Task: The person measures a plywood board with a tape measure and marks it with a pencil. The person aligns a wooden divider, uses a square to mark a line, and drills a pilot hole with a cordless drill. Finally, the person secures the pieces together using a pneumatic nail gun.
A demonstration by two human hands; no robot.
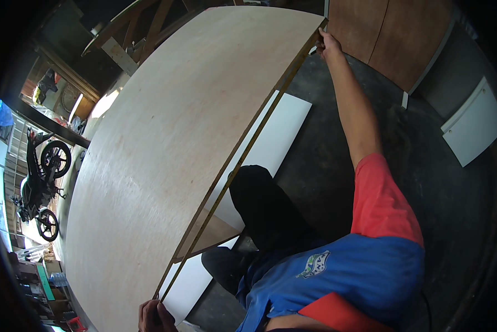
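A large pale plywood sheet (pixel 165 122) fills the middle and left of the head view. A yellow tape measure (pixel 243 157) is stretched along its right-hand edge, its blade running from one of my hands to the other. At the far right corner, my right hand (pixel 330 45) is closed on the tape, thumb near the sheet's edge. A small dark and white bit shows below those fingers, too small to name. At the lower end, my left hand (pixel 155 317) is closed round the tape by the sheet's edge; what its palm covers is hidden.
White panels (pixel 284 119) lie on the dark floor (pixel 409 166) under the sheet, close to my knees. Brown panels (pixel 381 33) stand at the far right, with a white board (pixel 472 124) nearby. A motorcycle (pixel 38 185) is parked at the left beyond the sheet.
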